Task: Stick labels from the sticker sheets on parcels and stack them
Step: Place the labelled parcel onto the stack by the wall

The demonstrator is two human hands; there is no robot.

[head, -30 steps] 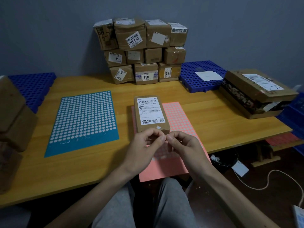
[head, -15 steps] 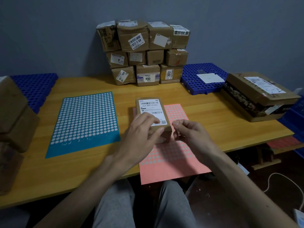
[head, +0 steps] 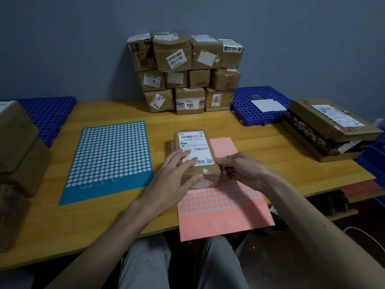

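Brown cardboard boxes (head: 18, 155) stand at the far left edge of the table (head: 270, 147), in front of a blue grid pallet (head: 50, 113); no round labels are legible on them.

Blue sticker sheet (head: 108, 159): lies flat, nearly full. A few spots in its bottom rows show only crescent remnants, so a small number of labels appear to have been taken.

Left hand (head: 173, 180): fingers straight and spread, resting flat on top of the parcel (head: 192, 138) and covering part of its printed shipping label.

The parcel lies flat at table centre, on the upper part of the pink sticker sheet (head: 220, 207). A small pale mark sits near its near edge; whether that is an applied label cannot be told.

Stacked parcels (head: 185, 74): three tiers against the wall behind, well apart from the hands.

Right hand (head: 239, 167): fingers curled against the parcel's right top edge. Whether they pinch a sticker, grip the box, or hold nothing cannot be told.

Further right sit a second blue pallet (head: 250, 113) and a large flat box (head: 329, 130).

Assessment: the labelling step is in hand on this parcel. It is not yet stacked. Both sheets remain largely unused, so judging by supply the job is early; the count of parcels outstanding cannot be established.
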